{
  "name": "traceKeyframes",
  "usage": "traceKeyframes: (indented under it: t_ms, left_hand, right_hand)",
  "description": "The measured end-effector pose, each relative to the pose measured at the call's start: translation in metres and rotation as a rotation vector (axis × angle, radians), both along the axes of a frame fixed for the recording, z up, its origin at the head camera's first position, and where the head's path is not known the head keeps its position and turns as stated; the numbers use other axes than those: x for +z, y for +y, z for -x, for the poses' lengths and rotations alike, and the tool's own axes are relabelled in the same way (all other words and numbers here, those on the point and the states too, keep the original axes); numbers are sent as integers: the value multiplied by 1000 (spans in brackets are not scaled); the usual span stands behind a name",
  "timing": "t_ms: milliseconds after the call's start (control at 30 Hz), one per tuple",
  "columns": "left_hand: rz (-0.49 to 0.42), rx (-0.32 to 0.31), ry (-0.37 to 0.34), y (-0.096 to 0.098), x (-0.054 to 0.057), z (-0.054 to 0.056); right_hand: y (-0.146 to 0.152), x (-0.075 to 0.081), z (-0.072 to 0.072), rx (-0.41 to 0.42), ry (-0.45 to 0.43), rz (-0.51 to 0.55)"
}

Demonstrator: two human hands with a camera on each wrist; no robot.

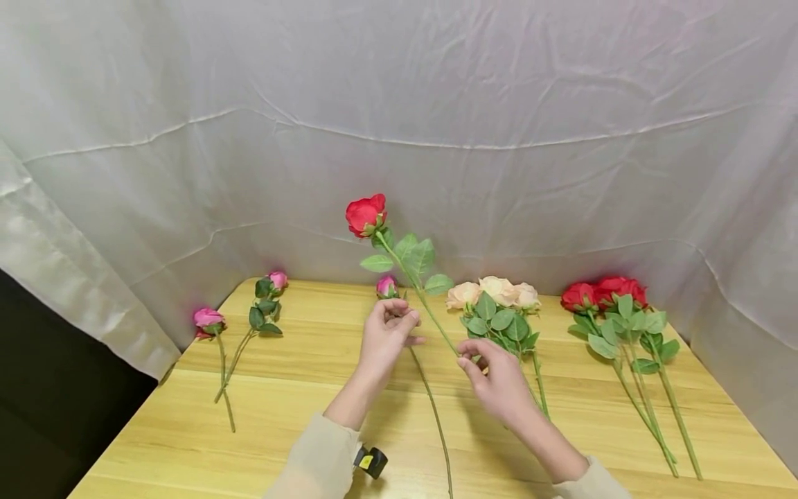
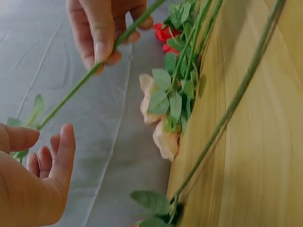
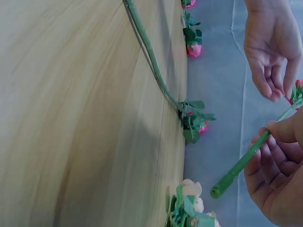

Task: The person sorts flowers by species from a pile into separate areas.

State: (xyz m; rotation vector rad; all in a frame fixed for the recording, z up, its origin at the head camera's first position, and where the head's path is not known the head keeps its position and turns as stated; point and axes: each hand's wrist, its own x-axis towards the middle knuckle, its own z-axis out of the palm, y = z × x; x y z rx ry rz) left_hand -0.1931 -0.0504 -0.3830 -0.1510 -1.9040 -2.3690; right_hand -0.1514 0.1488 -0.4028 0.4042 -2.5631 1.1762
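A red rose (image 1: 366, 215) is held up above the table, its stem (image 2: 71, 94) slanting from the bloom down to my right hand (image 1: 497, 380). That hand pinches the stem near its lower end between thumb and fingers; the cut end (image 3: 221, 187) sticks out past them. My left hand (image 1: 388, 335) is beside the stem below the leaves, fingers loosely bent with a gap between thumb and fingertips and nothing gripped. Under the left hand lies a pink rose (image 1: 386, 286), partly hidden, its long stem (image 1: 434, 409) running toward the table's near edge.
Two pink roses (image 1: 208, 319) lie crossed on the left of the wooden table (image 1: 299, 402). Several peach roses (image 1: 497, 291) lie right of centre, and several red roses (image 1: 614, 292) farther right. A black object with a yellow label (image 1: 372, 462) is by the left sleeve. Grey cloth hangs behind.
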Motion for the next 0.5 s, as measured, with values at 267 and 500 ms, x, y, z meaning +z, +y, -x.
traceKeyframes:
  t_ms: [267,500]
  left_hand:
    - [219,172,118,-23,-9,5]
    - [390,329,152,-59,-14,8]
  right_hand:
    - [22,2,-6,-45,35,-14]
    - [46,5,-13,-85,39,-34]
